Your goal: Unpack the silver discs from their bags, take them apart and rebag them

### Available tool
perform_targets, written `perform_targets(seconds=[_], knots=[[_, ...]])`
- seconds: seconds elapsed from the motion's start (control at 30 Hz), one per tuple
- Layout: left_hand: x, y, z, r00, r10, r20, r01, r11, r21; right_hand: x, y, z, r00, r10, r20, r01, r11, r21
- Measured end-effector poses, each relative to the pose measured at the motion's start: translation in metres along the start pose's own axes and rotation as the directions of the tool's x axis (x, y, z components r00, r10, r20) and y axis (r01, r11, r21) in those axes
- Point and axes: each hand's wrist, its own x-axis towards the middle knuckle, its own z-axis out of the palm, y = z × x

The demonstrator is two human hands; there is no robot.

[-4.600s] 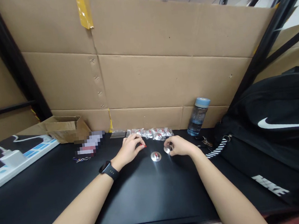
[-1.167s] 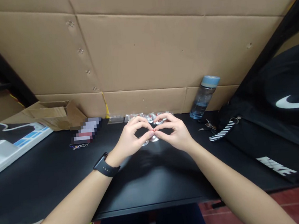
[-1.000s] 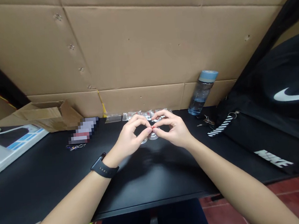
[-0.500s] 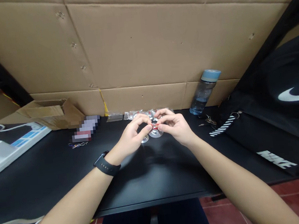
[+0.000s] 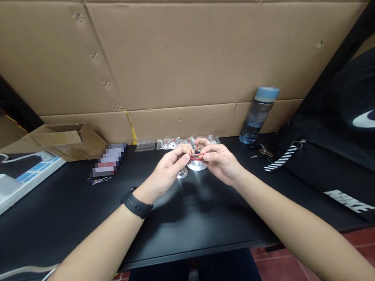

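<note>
Over the middle of the black table (image 5: 66,223), my left hand (image 5: 169,171) and my right hand (image 5: 221,161) meet fingertip to fingertip. Both pinch a small red piece (image 5: 196,157) held between them, just above a round silver disc (image 5: 197,165). A second silver disc (image 5: 182,173) shows under my left fingers. I cannot tell whether the discs rest on the table or hang from the red piece. A black watch sits on my left wrist. Behind my hands lies a row of small clear bags (image 5: 171,143) with silver and red parts.
A cardboard wall (image 5: 180,61) backs the table. At the left are a white power strip (image 5: 9,184), an open cardboard box (image 5: 61,141) and a small keychain (image 5: 98,180). A blue-capped water bottle (image 5: 258,114), keys with a striped strap (image 5: 280,160) and a black bag (image 5: 356,142) stand right.
My hands came together from the table, where a disc lay between them. In the last second they drew slightly nearer me, and the red piece and disc show more plainly between my fingertips.
</note>
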Motion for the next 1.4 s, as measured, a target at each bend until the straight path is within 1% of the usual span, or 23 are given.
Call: perform_targets(seconds=[0.1,0.17,0.23,0.3,0.37,0.43,0.53,0.63,0.7,0.83,0.93,1.1,1.27,1.4], knots=[[-0.001,-0.001,0.001,0.998,-0.058,-0.002,0.057,0.992,-0.11,0.001,0.003,0.0,1.0,0.006,-0.008,-0.006,1.0,0.001],[0.001,-0.002,-0.002,0.996,-0.09,-0.021,0.085,0.982,-0.171,0.002,0.001,-0.001,0.999,-0.013,-0.031,0.013,1.0,0.002],[0.004,-0.002,-0.008,0.993,-0.075,-0.088,0.056,0.977,-0.207,0.004,-0.003,-0.004,0.994,-0.067,-0.085,0.067,0.998,-0.005],[0.01,-0.003,-0.013,0.983,-0.032,-0.18,-0.008,0.976,-0.217,0.006,-0.007,-0.007,0.981,-0.129,-0.142,0.126,0.992,-0.029],[0.014,-0.005,-0.015,0.973,-0.007,-0.232,-0.045,0.975,-0.218,0.008,-0.008,-0.009,0.979,-0.139,-0.148,0.131,0.989,-0.065],[0.017,-0.008,-0.014,0.974,-0.017,-0.226,-0.036,0.973,-0.229,0.01,-0.004,-0.011,0.985,-0.103,-0.141,0.092,0.992,-0.082],[0.016,-0.012,-0.01,0.981,-0.034,-0.19,-0.017,0.965,-0.262,0.012,0.005,-0.013,0.987,-0.049,-0.151,0.034,0.995,-0.098],[0.015,-0.012,-0.008,0.981,-0.029,-0.192,-0.028,0.958,-0.287,0.011,0.011,-0.015,0.989,-0.031,-0.142,0.005,0.984,-0.18],[0.015,-0.012,-0.008,0.977,-0.036,-0.208,-0.021,0.964,-0.265,0.01,0.012,-0.014,0.992,-0.047,-0.113,0.017,0.967,-0.253],[0.014,-0.014,-0.008,0.975,-0.05,-0.217,0.014,0.986,-0.166,0.008,0.013,-0.01,0.99,-0.137,-0.037,0.113,0.914,-0.389],[0.012,-0.018,-0.007,0.975,-0.061,-0.216,0.037,0.993,-0.111,0.007,0.014,-0.007,0.985,-0.169,-0.014,0.143,0.873,-0.467],[0.011,-0.022,-0.006,0.97,-0.09,-0.225,0.071,0.993,-0.091,0.007,0.015,-0.007,0.983,-0.181,-0.04,0.143,0.876,-0.46],[0.011,-0.021,-0.004,0.967,-0.062,-0.248,0.054,0.998,-0.039,0.008,0.016,-0.008,0.983,-0.179,-0.033,0.142,0.872,-0.468],[0.01,-0.023,-0.003,0.967,-0.107,-0.233,0.098,0.994,-0.05,0.008,0.016,-0.007,0.982,-0.183,-0.043,0.147,0.888,-0.435]])
